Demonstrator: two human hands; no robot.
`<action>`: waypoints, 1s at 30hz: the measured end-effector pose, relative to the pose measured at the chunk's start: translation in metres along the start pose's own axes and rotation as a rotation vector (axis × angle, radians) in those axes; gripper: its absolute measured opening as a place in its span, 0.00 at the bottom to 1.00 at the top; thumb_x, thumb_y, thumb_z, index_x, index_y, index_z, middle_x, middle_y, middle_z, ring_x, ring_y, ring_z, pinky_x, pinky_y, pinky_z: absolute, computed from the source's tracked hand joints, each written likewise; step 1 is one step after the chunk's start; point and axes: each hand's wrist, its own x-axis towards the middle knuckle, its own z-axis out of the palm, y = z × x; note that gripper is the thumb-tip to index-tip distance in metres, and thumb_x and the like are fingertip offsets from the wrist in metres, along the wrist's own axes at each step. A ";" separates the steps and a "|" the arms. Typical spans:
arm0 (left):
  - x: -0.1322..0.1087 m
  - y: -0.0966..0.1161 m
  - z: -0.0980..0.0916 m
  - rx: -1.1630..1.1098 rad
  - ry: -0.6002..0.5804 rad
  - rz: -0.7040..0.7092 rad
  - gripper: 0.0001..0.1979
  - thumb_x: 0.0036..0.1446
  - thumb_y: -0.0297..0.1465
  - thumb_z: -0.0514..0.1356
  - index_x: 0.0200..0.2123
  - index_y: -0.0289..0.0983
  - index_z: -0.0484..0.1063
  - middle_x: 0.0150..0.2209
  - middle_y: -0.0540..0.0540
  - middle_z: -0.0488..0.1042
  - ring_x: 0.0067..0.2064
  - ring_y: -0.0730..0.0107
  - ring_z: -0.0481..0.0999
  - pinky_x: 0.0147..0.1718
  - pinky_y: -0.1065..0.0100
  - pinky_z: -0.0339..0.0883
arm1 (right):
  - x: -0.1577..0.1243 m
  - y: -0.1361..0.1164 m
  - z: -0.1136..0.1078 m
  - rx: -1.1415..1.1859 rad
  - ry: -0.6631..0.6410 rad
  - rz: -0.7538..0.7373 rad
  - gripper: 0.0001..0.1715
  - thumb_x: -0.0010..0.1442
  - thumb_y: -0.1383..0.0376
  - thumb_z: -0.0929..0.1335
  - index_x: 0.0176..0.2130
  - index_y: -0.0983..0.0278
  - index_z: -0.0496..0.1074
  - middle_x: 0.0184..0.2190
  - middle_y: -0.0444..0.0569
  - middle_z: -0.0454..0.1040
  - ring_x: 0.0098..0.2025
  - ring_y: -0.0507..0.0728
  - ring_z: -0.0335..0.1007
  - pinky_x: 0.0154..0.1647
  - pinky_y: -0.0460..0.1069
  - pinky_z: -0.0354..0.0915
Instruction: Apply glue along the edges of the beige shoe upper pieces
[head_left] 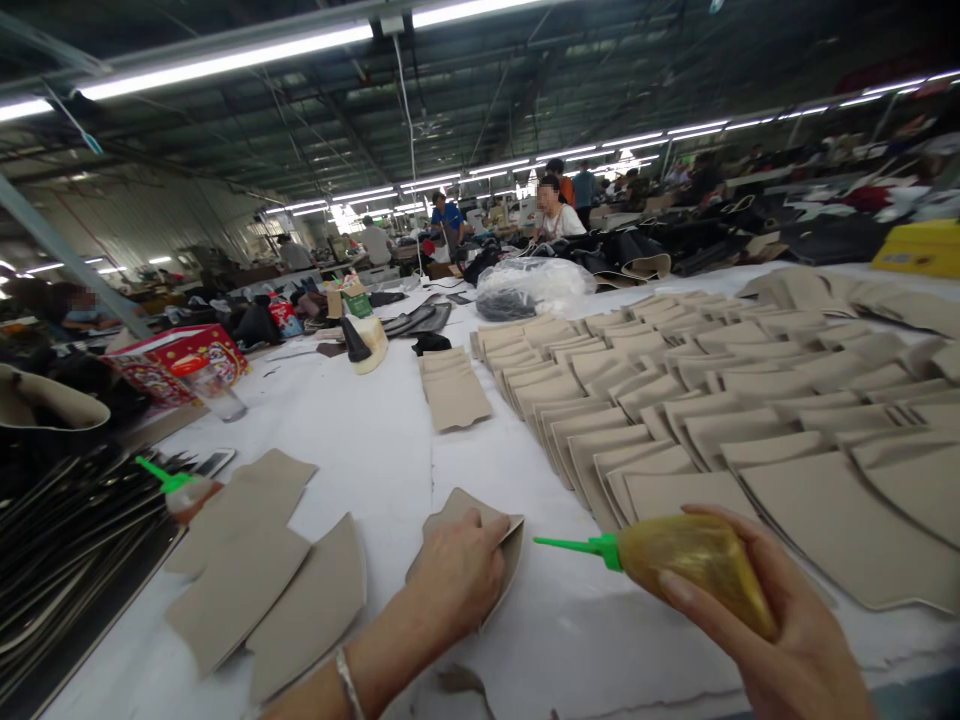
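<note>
My right hand (780,630) grips a yellow squeeze bottle (697,570) with a green nozzle (574,546) that points left, above the white table (375,450). My left hand (457,575) presses down on a beige leather piece (491,520) lying flat on the table, fingers curled over its near edge. The nozzle tip is a short way right of that piece, not touching it. A bracelet sits on my left wrist.
Several rows of overlapping beige pieces (675,400) cover the right side. More beige pieces (255,570) lie at left, beside a second green-nozzled bottle (176,490) and dark strips (67,540). A red box (180,360), a cup and bagged goods stand farther back. Other people work in the distance.
</note>
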 end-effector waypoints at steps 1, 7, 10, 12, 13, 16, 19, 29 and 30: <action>0.000 0.001 0.001 0.004 0.001 0.001 0.21 0.61 0.28 0.46 0.54 0.48 0.67 0.39 0.44 0.74 0.36 0.62 0.74 0.37 0.62 0.67 | 0.000 -0.004 0.004 -0.011 -0.030 0.018 0.33 0.50 0.45 0.74 0.50 0.56 0.67 0.41 0.47 0.74 0.39 0.64 0.74 0.37 0.50 0.73; -0.002 0.007 0.003 0.000 0.017 -0.023 0.21 0.60 0.29 0.46 0.53 0.48 0.67 0.38 0.43 0.74 0.33 0.58 0.75 0.33 0.59 0.68 | 0.007 -0.011 0.028 -0.078 -0.131 -0.027 0.34 0.52 0.45 0.72 0.52 0.56 0.64 0.48 0.45 0.69 0.47 0.63 0.69 0.49 0.53 0.64; -0.003 0.009 0.003 -0.010 0.014 -0.045 0.20 0.59 0.29 0.46 0.52 0.47 0.68 0.39 0.43 0.73 0.33 0.58 0.75 0.32 0.60 0.68 | 0.012 -0.006 0.033 -0.179 -0.112 -0.185 0.33 0.53 0.45 0.72 0.52 0.57 0.64 0.48 0.47 0.70 0.47 0.64 0.70 0.47 0.53 0.65; -0.003 0.010 0.003 -0.015 0.018 -0.058 0.19 0.59 0.29 0.46 0.50 0.46 0.69 0.39 0.42 0.73 0.33 0.58 0.75 0.32 0.60 0.67 | 0.012 -0.005 0.034 -0.239 -0.096 -0.267 0.31 0.55 0.45 0.70 0.52 0.58 0.64 0.47 0.48 0.70 0.45 0.63 0.70 0.46 0.52 0.66; -0.003 0.010 0.003 -0.017 0.022 -0.062 0.18 0.59 0.30 0.47 0.50 0.45 0.69 0.38 0.42 0.73 0.33 0.58 0.75 0.32 0.60 0.67 | 0.011 -0.004 0.033 -0.263 -0.101 -0.293 0.31 0.56 0.46 0.70 0.52 0.58 0.64 0.47 0.48 0.70 0.45 0.63 0.70 0.46 0.52 0.66; -0.005 0.009 0.004 -0.026 0.022 -0.065 0.18 0.60 0.32 0.48 0.50 0.46 0.69 0.38 0.43 0.72 0.34 0.58 0.75 0.32 0.61 0.67 | 0.008 -0.003 0.031 -0.313 -0.130 -0.312 0.30 0.58 0.47 0.70 0.53 0.57 0.63 0.46 0.47 0.70 0.43 0.61 0.71 0.44 0.50 0.67; -0.005 0.007 0.004 -0.054 0.022 -0.050 0.21 0.60 0.31 0.48 0.54 0.52 0.67 0.37 0.44 0.72 0.35 0.58 0.75 0.33 0.62 0.66 | 0.007 -0.001 0.030 -0.310 -0.126 -0.295 0.29 0.59 0.47 0.70 0.53 0.57 0.63 0.47 0.46 0.70 0.44 0.60 0.71 0.43 0.50 0.66; -0.005 0.010 0.004 -0.059 -0.010 -0.048 0.21 0.61 0.32 0.47 0.55 0.54 0.67 0.37 0.45 0.72 0.36 0.57 0.76 0.33 0.63 0.65 | 0.010 0.004 0.033 -0.267 -0.108 -0.145 0.31 0.55 0.45 0.71 0.51 0.57 0.64 0.44 0.45 0.71 0.41 0.61 0.72 0.41 0.51 0.67; -0.005 0.010 0.003 -0.058 -0.010 -0.049 0.21 0.62 0.32 0.47 0.55 0.54 0.66 0.37 0.45 0.72 0.36 0.57 0.76 0.33 0.63 0.65 | 0.011 0.004 0.033 -0.248 -0.112 -0.122 0.31 0.54 0.45 0.71 0.50 0.57 0.65 0.44 0.45 0.71 0.42 0.61 0.71 0.41 0.51 0.67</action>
